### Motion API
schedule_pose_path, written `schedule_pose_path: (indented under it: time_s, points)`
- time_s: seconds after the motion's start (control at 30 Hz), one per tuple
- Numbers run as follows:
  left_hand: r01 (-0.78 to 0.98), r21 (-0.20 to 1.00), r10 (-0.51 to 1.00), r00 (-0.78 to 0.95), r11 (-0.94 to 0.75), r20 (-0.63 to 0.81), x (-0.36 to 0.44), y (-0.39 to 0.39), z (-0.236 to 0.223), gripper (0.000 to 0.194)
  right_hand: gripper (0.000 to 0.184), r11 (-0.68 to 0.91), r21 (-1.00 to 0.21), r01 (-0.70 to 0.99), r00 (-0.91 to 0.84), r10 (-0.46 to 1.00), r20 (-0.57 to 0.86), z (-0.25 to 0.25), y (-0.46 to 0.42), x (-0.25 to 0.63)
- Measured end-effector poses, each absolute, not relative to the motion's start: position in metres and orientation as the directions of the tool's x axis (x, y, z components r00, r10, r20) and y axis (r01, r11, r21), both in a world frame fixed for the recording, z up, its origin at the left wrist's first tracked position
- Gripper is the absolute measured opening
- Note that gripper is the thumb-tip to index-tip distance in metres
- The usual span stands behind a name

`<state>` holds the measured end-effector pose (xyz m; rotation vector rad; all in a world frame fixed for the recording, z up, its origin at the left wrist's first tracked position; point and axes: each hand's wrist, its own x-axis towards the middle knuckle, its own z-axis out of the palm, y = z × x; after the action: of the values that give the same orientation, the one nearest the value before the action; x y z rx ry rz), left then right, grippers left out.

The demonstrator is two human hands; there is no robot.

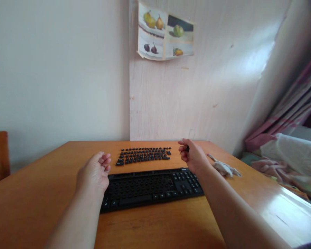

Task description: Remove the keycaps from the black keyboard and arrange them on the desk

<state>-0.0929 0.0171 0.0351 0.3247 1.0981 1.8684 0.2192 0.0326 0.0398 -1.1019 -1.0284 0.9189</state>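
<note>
Head view: the keyboard (145, 188) lies crosswise, lower centre, between my half-open left hand (93, 173) and right hand (194, 157), closed on a dark piece (187, 148).

Black keyboard (134, 200) and loose black keys (142, 159)
Flat on the desk (41, 183), mostly bare at left; in rows just behind.

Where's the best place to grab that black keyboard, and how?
I'd take the keyboard by its two short ends, left hand from the left and right hand from the right. It's long and narrow and lies flat on the table, so holding both ends should keep it level.
</note>
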Motion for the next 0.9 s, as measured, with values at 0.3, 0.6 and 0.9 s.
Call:
schedule_pose_path:
  time_s: [0.3,0.6,0.9]
  points:
    - [-0.554,0.802,0.805,-0.569,-0.223,-0.169,-0.100,0.021,0.025,0.015,0.034,0.217,-0.938,-0.269,0.214,0.963,0.162,0.007,0.003,0.172]
    - [-0.450,0.864,0.764,-0.632,-0.224,-0.132,-0.106,0.025,0.012,0.019,0.039,0.277,-0.949,-0.152,0.261,0.937,0.232,-0.006,0.010,0.179]
    - [-0.184,0.970,0.783,-0.622,-0.158,0.010,-0.125,0.035,0.011,0.012,0.038,0.328,-0.935,-0.131,0.354,0.897,0.265,-0.005,0.010,0.177]
